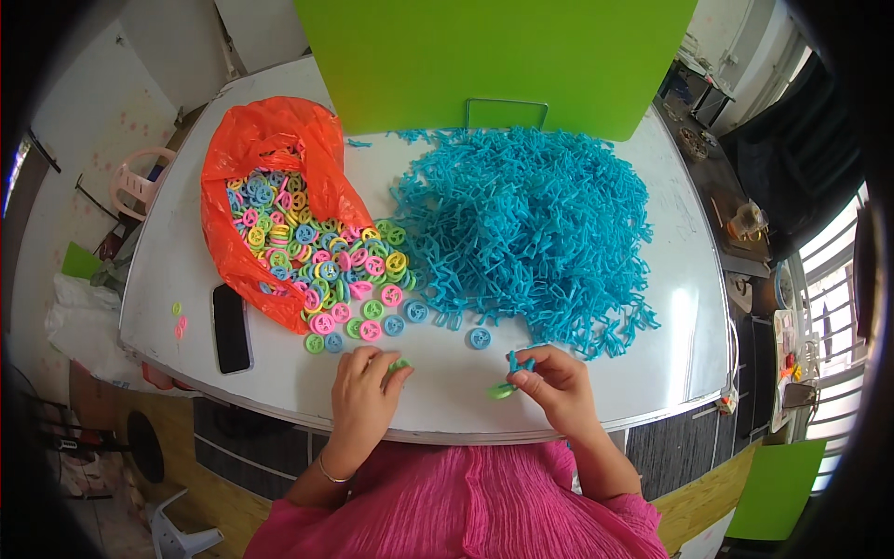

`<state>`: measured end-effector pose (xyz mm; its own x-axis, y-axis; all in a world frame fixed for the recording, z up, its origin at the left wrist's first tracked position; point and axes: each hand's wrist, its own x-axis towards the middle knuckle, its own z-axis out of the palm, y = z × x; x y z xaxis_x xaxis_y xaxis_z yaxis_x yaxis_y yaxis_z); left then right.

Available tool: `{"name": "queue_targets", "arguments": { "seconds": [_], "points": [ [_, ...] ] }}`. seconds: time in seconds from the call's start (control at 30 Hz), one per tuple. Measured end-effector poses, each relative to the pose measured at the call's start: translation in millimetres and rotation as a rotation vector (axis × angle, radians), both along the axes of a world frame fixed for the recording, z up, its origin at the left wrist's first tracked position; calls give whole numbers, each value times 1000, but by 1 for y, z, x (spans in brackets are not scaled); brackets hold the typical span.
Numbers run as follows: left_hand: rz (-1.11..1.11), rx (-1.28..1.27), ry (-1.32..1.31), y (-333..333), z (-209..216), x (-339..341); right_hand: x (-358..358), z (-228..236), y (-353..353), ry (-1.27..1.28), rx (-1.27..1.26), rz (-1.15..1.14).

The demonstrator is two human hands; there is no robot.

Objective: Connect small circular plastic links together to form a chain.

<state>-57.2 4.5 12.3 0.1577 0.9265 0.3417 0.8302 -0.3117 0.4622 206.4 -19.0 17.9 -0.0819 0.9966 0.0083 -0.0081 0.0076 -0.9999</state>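
Observation:
My left hand [363, 389] is closed near the table's front edge, with a small green plastic wheel [399, 364] between thumb and fingers. My right hand [562, 384] pinches a blue plastic clip piece [518, 365]. A light green wheel [501, 392] hangs just below it; whether the two are joined, I cannot tell. Between and beyond the hands lies a single blue wheel [479, 338]. A big heap of blue clip pieces [531, 224] covers the table's right half. Pink, yellow, green and blue wheels [326, 270] spill out of a red plastic bag [223, 214] at the left.
A dark phone [232, 329] lies on the white table [163, 279], left of the bag's mouth. Small green and pink pieces [181, 326] sit farther left. Behind the heap stands a green board [494, 56] with a thin metal frame [507, 101] against it.

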Motion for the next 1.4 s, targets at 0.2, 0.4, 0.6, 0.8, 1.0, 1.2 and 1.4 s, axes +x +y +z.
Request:
{"name": "queue_targets", "arguments": {
  "seconds": [0.2, 0.4, 0.6, 0.8, 1.0, 1.2, 1.4],
  "points": [
    [-12, -397, -687, 0, -4, 27, -23, -9, 1, 349, -236, 15],
    [-156, -592, -1086, 9, 2, 57, -30, -2, 5, 301, -295, 50],
    [-113, -278, -782, 4, -2, 64, -36, -5, 2, 251, -263, 36],
    [-151, -237, -780, -1, -2, 67, -44, -7, 0, 322, -223, 44],
    [-208, -225, -756, 5, -3, 66, -43, -3, -3, 155, -196, 62],
    [-170, -146, -722, -3, -9, 65, -40, 22, 0, -386, 157, 69],
    [-235, 62, -674, -6, -5, 64, -45, 25, -4, -383, 174, 22]
  ]
}}
